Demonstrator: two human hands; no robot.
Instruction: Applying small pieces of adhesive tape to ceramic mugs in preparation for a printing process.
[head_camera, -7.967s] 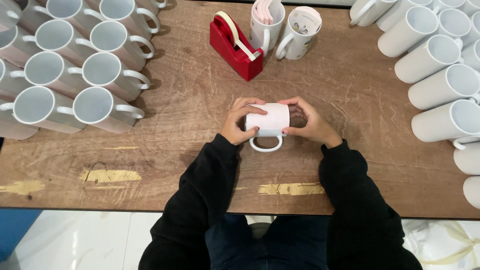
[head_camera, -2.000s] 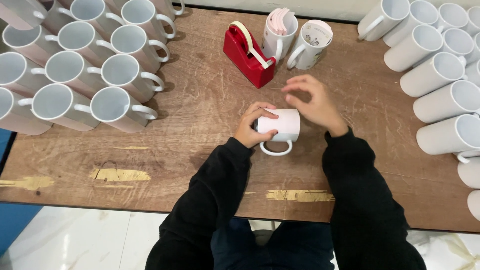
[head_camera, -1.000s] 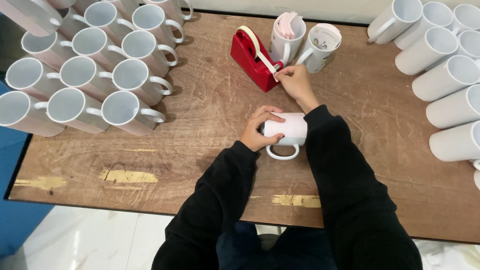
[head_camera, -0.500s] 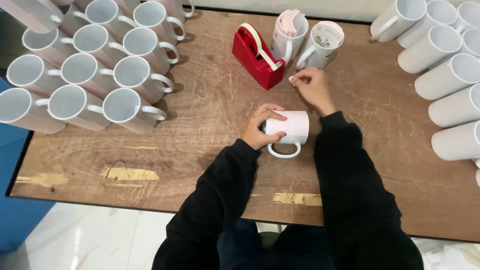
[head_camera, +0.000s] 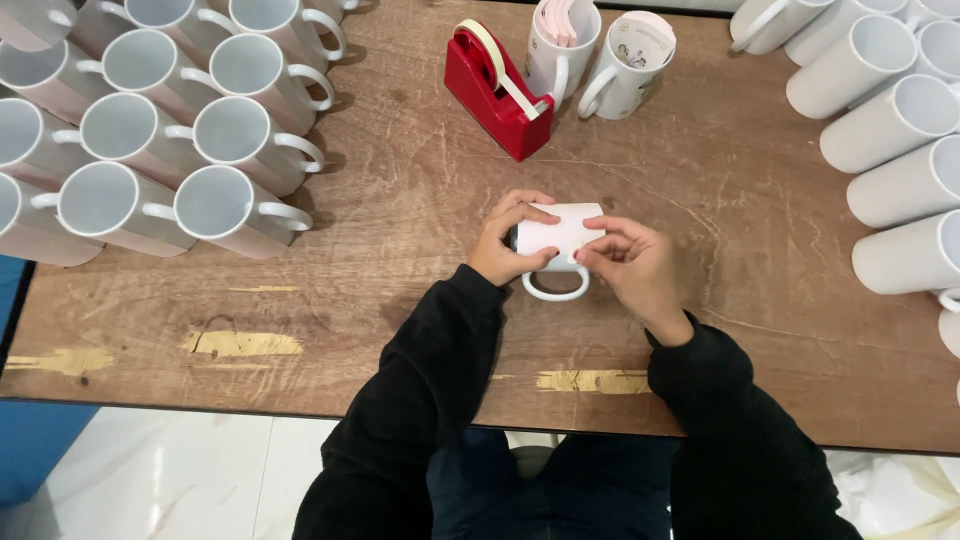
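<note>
We hold the white mug (head_camera: 556, 238) lying on its side on the wooden table (head_camera: 400, 290), long axis running left to right between our hands, handle toward us, our left hand (head_camera: 508, 245) clasping its open end, our right hand (head_camera: 632, 268) fingertips pressed on its wall

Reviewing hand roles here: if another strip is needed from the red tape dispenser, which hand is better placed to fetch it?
Probably the right hand: it only touches the white mug with its fingertips, while the left hand grips and steadies it. The red tape dispenser sits beyond both.
</note>
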